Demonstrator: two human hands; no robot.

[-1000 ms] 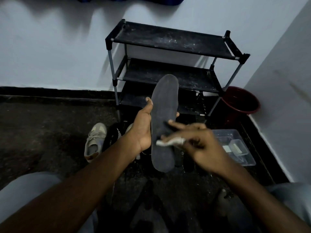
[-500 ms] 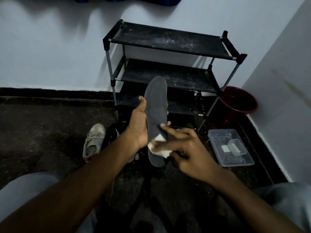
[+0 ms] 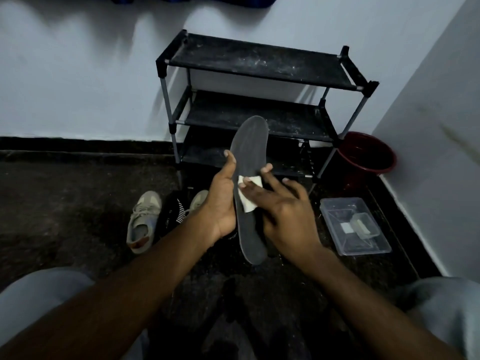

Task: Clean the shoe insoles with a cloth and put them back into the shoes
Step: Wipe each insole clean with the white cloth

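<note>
I see the insole [image 3: 250,141], long and dark grey, held almost upright in the air with its toe end up, its heel end down and its flat face toward me. My view shows the left hand [image 3: 220,201] gripping its left edge at mid-length. The cloth [image 3: 248,201], a small white folded piece, lies on the insole's middle, pressed there by the straight fingers of the right hand [image 3: 283,211]. On the dark floor to the left, a beige laced shoe [image 3: 142,222] points away from me. A second beige toe [image 3: 198,200] shows just beside the left hand.

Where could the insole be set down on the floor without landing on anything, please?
Bare dark floor left of the beige shoe, up to the wall; also the upper shelves of the rack. Crowded: the shoes under the insole, and the tray and bucket at right.
</note>
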